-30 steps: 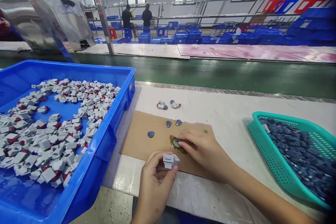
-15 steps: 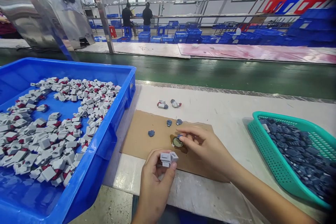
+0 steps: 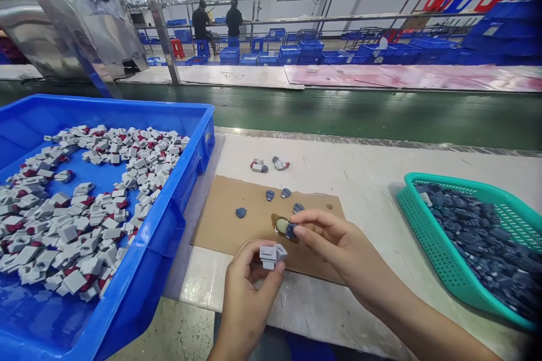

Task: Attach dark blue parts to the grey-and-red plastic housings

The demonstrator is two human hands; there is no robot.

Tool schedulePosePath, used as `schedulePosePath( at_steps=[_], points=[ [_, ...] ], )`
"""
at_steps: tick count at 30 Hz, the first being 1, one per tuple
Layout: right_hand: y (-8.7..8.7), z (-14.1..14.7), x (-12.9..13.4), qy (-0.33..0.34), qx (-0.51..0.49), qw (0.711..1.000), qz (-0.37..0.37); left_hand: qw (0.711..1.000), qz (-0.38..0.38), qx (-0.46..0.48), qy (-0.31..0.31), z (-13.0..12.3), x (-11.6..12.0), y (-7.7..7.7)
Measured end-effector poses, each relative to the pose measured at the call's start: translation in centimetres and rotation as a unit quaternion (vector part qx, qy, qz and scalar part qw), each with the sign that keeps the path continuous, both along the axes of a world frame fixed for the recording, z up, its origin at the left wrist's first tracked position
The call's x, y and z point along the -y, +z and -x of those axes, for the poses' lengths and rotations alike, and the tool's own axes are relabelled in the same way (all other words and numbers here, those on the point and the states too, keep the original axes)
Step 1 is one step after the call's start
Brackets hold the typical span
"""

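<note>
My left hand [image 3: 254, 290] grips a light grey block-shaped plastic part [image 3: 272, 256] between thumb and fingers, held up over the near edge of the cardboard. Pinched in my right hand [image 3: 334, 237] is a small dark blue plastic piece [image 3: 291, 230]. It is at the right rim of a small round dish of yellowish liquid [image 3: 282, 225], which sits in a brown wet stain on the cardboard sheet [image 3: 224, 225]. Several more dark blue pieces [image 3: 241, 212] lie on the cardboard. Beyond it, two joined grey, red and blue parts [image 3: 259, 166] rest on the white table.
On the left, a large blue tray [image 3: 169, 203] holds many grey and dark red parts. At the right a green basket [image 3: 440, 254] is filled with dark blue pieces. A green conveyor belt [image 3: 339, 113] runs behind the table. Two people [image 3: 201, 22] are at a far bench.
My right hand has drawn slightly back from over the dish, its dark blue piece now at the right rim. Another blue piece on the cardboard has come into view. My left hand stays nearly still.
</note>
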State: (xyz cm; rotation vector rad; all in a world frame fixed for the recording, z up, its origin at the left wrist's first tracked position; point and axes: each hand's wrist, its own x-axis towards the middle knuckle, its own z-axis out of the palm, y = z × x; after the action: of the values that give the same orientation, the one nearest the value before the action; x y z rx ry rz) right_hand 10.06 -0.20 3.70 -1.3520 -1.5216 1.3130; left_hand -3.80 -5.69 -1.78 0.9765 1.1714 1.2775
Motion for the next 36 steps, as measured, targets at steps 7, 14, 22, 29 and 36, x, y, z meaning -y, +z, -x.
schedulePosePath(
  at_steps=[7, 14, 22, 29, 36],
  points=[
    [0.1, 0.5, 1.4, 0.035, 0.047, 0.991, -0.117, 0.999, 0.016, 0.028, 0.003, 0.1, -0.1, 0.4],
    [-0.3, 0.1, 1.5, 0.085, 0.088, 0.981, -0.150, 0.999, 0.003, 0.035, 0.003, 0.1, -0.1, 0.3],
    [-0.1, -0.1, 1.3, 0.116, 0.091, 0.973, -0.176, 0.999, 0.001, 0.036, -0.001, 0.1, -0.1, 0.3],
    [0.8, -0.5, 0.7, 0.161, 0.132, 0.958, -0.197, 1.000, 0.001, 0.024, -0.014, 0.1, -0.1, 0.3],
    [0.8, -0.5, 0.5, 0.180, 0.145, 0.949, -0.215, 1.000, -0.009, 0.001, -0.010, 0.1, 0.0, -0.4]
  ],
)
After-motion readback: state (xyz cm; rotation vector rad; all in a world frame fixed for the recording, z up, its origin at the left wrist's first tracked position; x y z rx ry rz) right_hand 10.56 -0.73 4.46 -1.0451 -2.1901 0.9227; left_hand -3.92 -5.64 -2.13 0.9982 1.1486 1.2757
